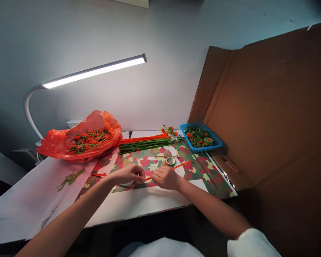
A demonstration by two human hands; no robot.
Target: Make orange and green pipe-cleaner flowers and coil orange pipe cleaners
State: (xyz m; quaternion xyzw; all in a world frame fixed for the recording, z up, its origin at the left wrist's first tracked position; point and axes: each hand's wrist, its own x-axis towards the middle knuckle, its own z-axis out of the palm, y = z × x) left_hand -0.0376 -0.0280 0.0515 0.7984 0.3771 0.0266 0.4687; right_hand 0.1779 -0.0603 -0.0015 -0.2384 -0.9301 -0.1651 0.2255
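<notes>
An orange-red fuzzy stem [182, 165] runs between my two hands above the table's front part, slanting up to the right. My left hand [133, 175] is closed on it, fingertips pinched together. Close beside it, my right hand [164, 177] has its fingers wrapped round the same stem. Another orange-red piece [98, 175] shows left of my left hand; whether it is part of the same stem is hidden. A roll of pale tape [170, 161] lies just behind my right hand, near a thin brown stick [167, 156].
Behind my hands lie green stems [144, 145] and red stems [141, 138]. A red plastic bag [56, 144] of flowers stands left, a blue basket [218, 143] right, beside tall cardboard [278, 107]. Loose greenery [71, 178] lies left; a lamp [96, 71] hangs above.
</notes>
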